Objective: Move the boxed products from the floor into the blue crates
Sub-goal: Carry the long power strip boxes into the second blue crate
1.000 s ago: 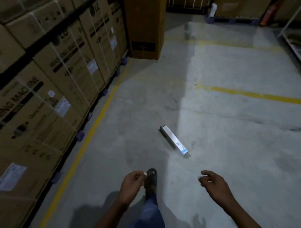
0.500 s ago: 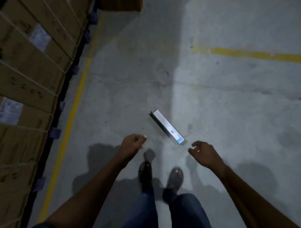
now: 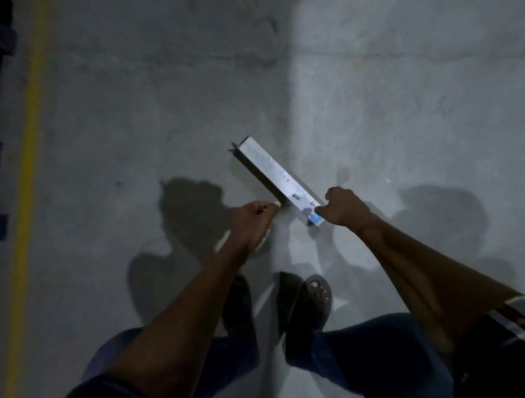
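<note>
My right hand [image 3: 343, 209] curled round the near end of the long box [image 3: 277, 179], which lay flat on the concrete floor [image 3: 133, 114]. My left hand [image 3: 253, 221], fingers curled and holding nothing, sat just beside its edge. Best to grip both sides and lift level. Yellow line [image 3: 29, 132] far left; dim light; no crates visible.

Both hands [image 3: 343, 206] [image 3: 253, 223] at long box [image 3: 274, 174] on concrete floor [image 3: 133, 114].
</note>
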A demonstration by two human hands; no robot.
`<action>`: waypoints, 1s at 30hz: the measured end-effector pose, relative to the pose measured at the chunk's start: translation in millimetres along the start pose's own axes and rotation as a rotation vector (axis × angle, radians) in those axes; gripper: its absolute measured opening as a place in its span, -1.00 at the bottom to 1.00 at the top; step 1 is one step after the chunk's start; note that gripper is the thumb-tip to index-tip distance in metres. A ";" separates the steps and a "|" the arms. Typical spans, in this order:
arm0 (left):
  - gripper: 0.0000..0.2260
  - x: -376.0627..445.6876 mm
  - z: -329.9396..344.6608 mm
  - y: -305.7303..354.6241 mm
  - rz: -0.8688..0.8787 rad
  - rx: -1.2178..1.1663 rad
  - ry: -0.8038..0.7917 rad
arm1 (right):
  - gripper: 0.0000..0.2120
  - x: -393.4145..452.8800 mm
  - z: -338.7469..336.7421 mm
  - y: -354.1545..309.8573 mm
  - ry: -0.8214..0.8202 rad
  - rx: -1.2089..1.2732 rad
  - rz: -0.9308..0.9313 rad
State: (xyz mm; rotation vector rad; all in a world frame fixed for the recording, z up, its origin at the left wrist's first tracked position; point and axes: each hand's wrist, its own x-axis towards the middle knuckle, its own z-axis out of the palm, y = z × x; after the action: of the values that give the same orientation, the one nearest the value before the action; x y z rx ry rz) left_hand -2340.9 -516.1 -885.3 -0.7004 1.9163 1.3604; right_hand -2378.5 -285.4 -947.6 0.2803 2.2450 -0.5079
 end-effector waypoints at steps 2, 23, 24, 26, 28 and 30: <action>-0.77 43.0 21.8 -31.4 -0.043 -0.014 -0.049 | -0.55 39.6 27.8 13.2 -0.034 -0.027 0.012; -0.85 -22.9 -27.5 1.6 -0.167 -0.118 -0.058 | -0.47 -69.3 21.9 -34.8 0.060 0.829 0.279; -0.85 -49.5 -36.9 20.8 -0.152 -0.123 -0.060 | -0.56 -101.1 4.5 -40.8 0.049 0.902 0.285; -0.86 -102.0 -54.5 58.3 -0.118 -0.116 -0.067 | -0.72 -166.0 -32.3 -50.2 0.036 1.039 0.281; -0.79 -151.5 -70.7 94.4 -0.089 -0.102 -0.059 | -0.81 -232.3 -70.6 -59.7 0.009 1.161 0.277; -0.65 -198.9 -83.7 131.4 -0.061 -0.092 -0.075 | -0.82 -296.8 -106.1 -68.0 -0.014 1.251 0.249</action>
State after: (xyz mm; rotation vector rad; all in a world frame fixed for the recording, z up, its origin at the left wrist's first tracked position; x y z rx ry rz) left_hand -2332.7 -546.3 -634.6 -0.7360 1.7691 1.4245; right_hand -2278.8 -309.8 -641.9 1.1349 1.5508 -1.6943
